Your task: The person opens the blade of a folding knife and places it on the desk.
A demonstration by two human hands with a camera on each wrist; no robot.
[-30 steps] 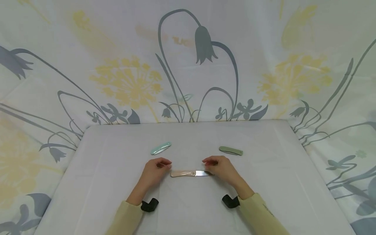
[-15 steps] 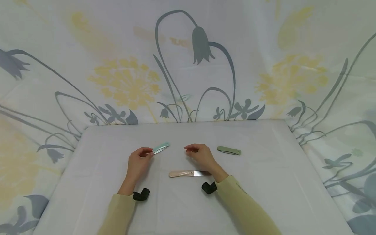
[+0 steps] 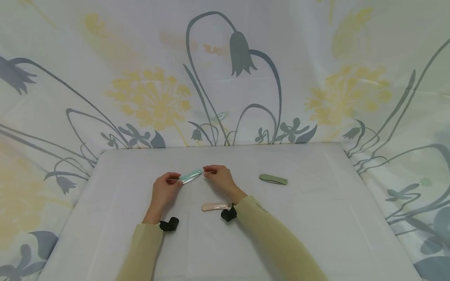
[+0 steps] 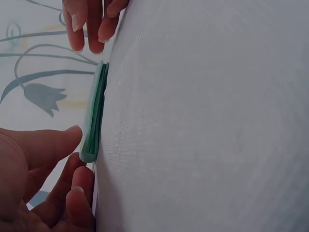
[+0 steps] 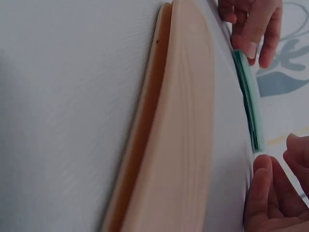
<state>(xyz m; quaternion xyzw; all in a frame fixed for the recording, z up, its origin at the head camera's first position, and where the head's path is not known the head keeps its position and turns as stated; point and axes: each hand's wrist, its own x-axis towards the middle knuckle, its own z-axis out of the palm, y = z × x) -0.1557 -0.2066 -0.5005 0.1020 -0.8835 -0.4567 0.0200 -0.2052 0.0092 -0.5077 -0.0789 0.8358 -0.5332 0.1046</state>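
A teal folding knife (image 3: 191,175), folded, lies slantwise on the table's left half. My left hand (image 3: 164,191) has thumb and fingertips about its left end, the thumb against its side in the left wrist view. At the knife's other end is my right hand (image 3: 220,180), fingers loosely bent, with a small gap to the knife in the left wrist view. Below my right wrist lies a peach-handled folding knife (image 3: 212,207); my wrist camera and sleeve hide its unfolded blade. Its slotted handle fills much of the right wrist view.
A folded olive-green folding knife (image 3: 273,179) lies at the right. White cloth covers the table (image 3: 316,218). A curtain (image 3: 225,78) with flower prints hangs behind and at both sides. Each wrist carries a black camera, and the sleeves are pale yellow-green.
Both hands have left the peach-handled knife. My left hand moved up and left to the teal knife's left end. My right hand moved up and left to near its right end.
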